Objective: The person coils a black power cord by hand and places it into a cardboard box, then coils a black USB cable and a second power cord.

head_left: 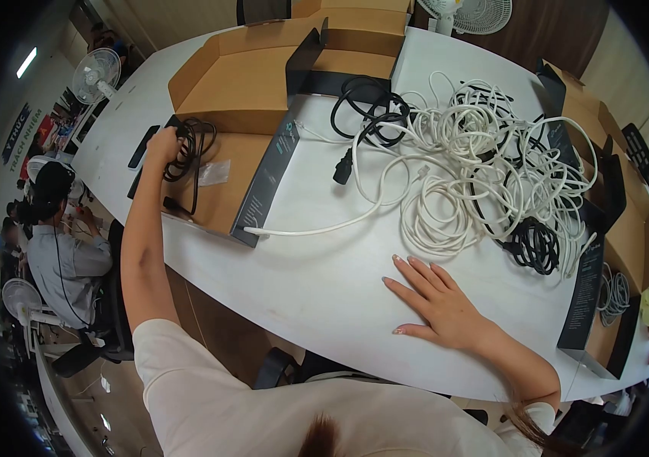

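Observation:
My left hand reaches over the left edge of an open cardboard box, its fingers closed on a coiled black cable. One end of that cable, with a dark plug, hangs down to the box floor. Beside the coil lies a small clear plastic bag. My right hand rests flat on the white table, fingers spread, holding nothing. Just above its fingertips is a coil of white cable, part of a large tangle of white cables.
Black cables and a black bundle lie among the white ones. Another open box stands behind; a box on the right holds a grey cable coil. A seated person and fans are beyond the table.

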Demonstrator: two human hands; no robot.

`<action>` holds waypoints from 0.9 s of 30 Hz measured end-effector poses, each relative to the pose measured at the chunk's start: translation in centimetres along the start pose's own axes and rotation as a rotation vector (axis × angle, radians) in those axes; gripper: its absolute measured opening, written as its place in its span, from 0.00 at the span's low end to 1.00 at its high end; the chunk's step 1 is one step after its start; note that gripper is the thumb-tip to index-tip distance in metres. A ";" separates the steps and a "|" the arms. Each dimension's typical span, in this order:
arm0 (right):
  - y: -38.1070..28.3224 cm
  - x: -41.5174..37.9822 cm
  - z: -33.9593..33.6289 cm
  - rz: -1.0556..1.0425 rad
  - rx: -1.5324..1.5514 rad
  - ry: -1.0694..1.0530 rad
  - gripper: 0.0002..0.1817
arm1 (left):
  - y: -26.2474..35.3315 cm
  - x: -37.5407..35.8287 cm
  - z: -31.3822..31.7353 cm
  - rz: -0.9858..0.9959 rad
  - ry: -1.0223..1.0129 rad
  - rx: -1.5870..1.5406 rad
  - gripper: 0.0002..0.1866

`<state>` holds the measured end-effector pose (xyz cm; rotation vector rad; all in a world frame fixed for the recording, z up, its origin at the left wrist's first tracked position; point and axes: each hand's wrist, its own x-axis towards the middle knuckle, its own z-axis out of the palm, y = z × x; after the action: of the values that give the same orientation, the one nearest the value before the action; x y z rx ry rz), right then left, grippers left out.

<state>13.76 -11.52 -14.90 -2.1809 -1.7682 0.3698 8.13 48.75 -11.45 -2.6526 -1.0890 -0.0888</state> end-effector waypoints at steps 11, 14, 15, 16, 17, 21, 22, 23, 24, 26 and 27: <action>-0.2 -0.4 -0.9 0.042 0.439 0.147 0.40 | 7.7 -12.7 -21.9 -0.071 0.652 0.065 0.15; -2.0 -0.9 -3.2 0.009 0.646 0.395 0.45 | 12.0 -16.4 -26.3 0.111 0.803 0.050 0.17; -2.3 -1.1 -3.7 -0.022 0.725 0.494 0.53 | 13.2 -17.0 -27.4 0.152 0.834 0.059 0.17; -2.9 -1.5 -4.5 -0.067 0.753 0.540 0.55 | 14.5 -17.6 -28.3 0.196 0.865 0.067 0.17; -3.9 -1.9 -5.7 -0.111 0.780 0.585 0.58 | 16.0 -18.3 -29.1 0.223 0.887 0.057 0.17; -6.1 -2.7 -7.5 -0.196 0.893 0.775 0.50 | 24.6 -23.7 -32.0 0.317 1.019 -0.029 0.13; -6.6 -2.9 -7.8 -0.207 0.955 0.835 0.44 | 25.7 -24.2 -32.3 0.344 0.975 -0.091 0.12; -6.0 -4.1 -8.5 -0.199 1.046 0.730 0.32 | 26.7 -24.8 -32.6 0.368 0.930 -0.153 0.11; -5.4 -5.3 -9.2 -0.195 1.134 0.625 0.21 | 27.8 -25.4 -33.0 0.390 0.886 -0.215 0.10; -5.4 -7.4 -9.9 -0.051 1.211 0.720 0.22 | 29.2 -26.0 -33.6 0.442 0.677 -0.369 0.08; -4.9 -8.4 -10.4 0.015 1.151 0.762 0.23 | 29.5 -25.2 -32.7 0.487 0.651 -0.428 0.09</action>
<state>11.67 -19.63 -3.33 -1.2172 -0.7634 0.3525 12.23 2.61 9.31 -2.8116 -0.2206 -1.0943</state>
